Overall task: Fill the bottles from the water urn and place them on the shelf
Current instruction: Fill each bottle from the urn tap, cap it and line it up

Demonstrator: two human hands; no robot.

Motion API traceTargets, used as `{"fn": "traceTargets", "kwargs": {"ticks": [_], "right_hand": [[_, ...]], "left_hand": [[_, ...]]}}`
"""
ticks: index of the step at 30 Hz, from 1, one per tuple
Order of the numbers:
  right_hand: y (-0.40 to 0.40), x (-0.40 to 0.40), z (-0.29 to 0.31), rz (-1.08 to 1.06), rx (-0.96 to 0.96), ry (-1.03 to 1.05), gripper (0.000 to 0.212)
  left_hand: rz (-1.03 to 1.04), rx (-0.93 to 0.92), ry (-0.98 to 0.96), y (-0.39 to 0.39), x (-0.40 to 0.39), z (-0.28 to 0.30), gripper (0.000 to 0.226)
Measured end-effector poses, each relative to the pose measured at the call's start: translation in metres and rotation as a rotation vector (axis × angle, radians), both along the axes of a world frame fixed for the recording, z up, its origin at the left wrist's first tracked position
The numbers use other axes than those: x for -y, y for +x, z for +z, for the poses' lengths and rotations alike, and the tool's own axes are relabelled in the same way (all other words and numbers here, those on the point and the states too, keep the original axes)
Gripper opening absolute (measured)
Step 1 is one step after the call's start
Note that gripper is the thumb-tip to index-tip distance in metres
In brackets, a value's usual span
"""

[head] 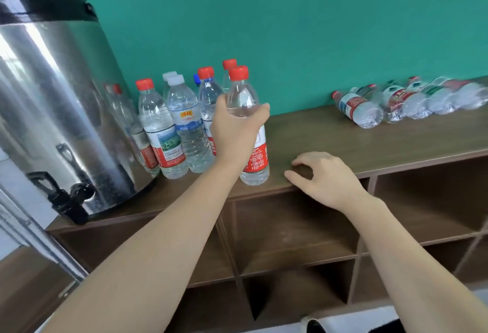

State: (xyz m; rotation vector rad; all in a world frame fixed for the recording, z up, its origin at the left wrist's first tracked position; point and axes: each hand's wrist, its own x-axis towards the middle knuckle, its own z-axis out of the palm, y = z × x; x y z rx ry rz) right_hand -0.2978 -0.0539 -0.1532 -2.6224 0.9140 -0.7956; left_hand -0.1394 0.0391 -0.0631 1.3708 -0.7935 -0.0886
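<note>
A: How far is the task?

B: Several clear capped plastic bottles [169, 126] stand filled beside the steel water urn [52, 94]. The left hand [232, 131] holds a red-capped bottle [247, 126] in its grip, on the brown shelf top [343, 137]. The right hand [324, 176] rests there, holding nothing.

A: What is left?

B: The lying bottles [401, 102] at two o'clock look empty. The labels are not readable.

Break room or pantry, steel water urn [52, 100], cubby shelf [290, 227], teal wall [290, 28]
</note>
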Motion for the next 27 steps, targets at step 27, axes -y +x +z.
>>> {"fn": "traceTargets", "kwargs": {"ticks": [27], "right_hand": [[0.056, -0.010, 0.017, 0.129, -0.066, 0.220, 0.069]], "left_hand": [[0.398, 1.012, 0.769, 0.069, -0.086, -0.109, 0.062]]}}
